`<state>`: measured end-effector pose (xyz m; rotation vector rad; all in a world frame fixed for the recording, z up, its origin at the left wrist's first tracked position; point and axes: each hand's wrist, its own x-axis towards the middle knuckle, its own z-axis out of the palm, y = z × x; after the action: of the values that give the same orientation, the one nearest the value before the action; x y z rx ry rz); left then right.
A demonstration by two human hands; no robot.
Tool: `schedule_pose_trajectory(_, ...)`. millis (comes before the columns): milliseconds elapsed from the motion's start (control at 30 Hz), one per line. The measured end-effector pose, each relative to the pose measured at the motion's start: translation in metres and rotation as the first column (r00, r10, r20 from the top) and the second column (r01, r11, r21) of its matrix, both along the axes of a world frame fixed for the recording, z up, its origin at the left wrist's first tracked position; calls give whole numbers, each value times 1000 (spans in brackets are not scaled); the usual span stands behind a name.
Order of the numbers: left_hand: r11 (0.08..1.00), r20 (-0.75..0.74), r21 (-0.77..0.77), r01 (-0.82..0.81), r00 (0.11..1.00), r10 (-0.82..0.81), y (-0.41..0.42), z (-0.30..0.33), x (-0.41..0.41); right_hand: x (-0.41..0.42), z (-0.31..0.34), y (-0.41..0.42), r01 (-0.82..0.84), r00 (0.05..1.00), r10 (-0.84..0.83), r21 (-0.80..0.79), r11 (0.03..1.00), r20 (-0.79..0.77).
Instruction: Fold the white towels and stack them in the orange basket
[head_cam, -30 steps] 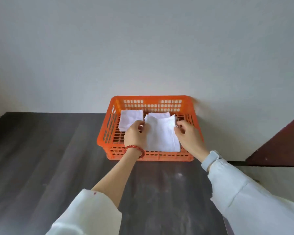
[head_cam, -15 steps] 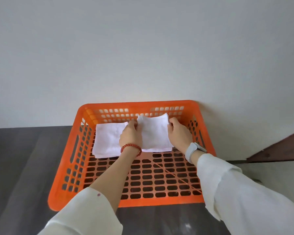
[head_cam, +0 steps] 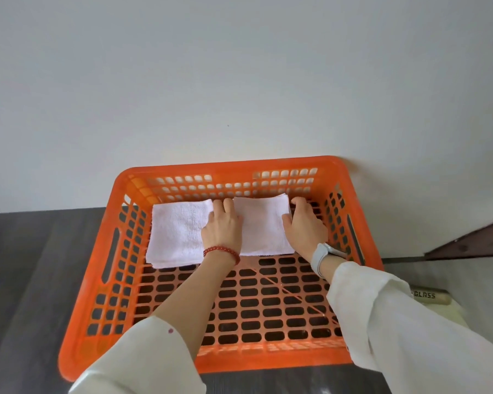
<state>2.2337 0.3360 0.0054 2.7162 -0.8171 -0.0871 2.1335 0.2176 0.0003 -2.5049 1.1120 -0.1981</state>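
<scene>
i see two folded white terry towels side by side at the far end of the perforated orange plastic basket (head_cam: pixel 103 265) on the dark woodgrain table (head_cam: pixel 34 265). my left hand (head_cam: pixel 222 228) lies flat between the left towel (head_cam: pixel 177 231) and right towel (head_cam: pixel 262 226). my right hand (head_cam: pixel 305 226) curls its fingers (head_cam: pixel 286 218) on the right towel's edge.

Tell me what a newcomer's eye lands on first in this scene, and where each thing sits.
The bright orange basket stands out first, sitting on the dark table against the pale wall. Inside, at its far end, lie two folded white towels side by side: the left towel and the right towel. The left hand rests where they meet, and the right hand holds the right towel's outer edge.
</scene>
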Motion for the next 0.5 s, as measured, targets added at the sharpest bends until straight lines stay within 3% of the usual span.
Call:
schedule_pose_trajectory(67,988,194,-6,154,969,-150,3,-5,3,-4,1,1,-43,999,44,-118,992,5)
schedule_pose_trajectory(133,950,336,86,299,889,-310,6,-9,4,-5,-2,0,-181,982,188,-264,947,3)
schedule_pose_trajectory(200,907,264,244,343,877,-402,9,-9,2,-5,-3,1,-333,943,319,-331,883,-97)
schedule_pose_trajectory(300,864,36,391,319,932,-360,12,-14,2,-8,-7,6,-460,866,382,-215,862,-323)
schedule_pose_trajectory(400,834,-9,456,312,938,-346,11,-18,2,-13,-12,11,-454,832,364,-137,880,-419)
schedule_pose_trajectory(500,837,10,452,309,936,-351,11,-8,4,-10,-3,10,-460,817,396,-59,886,-420)
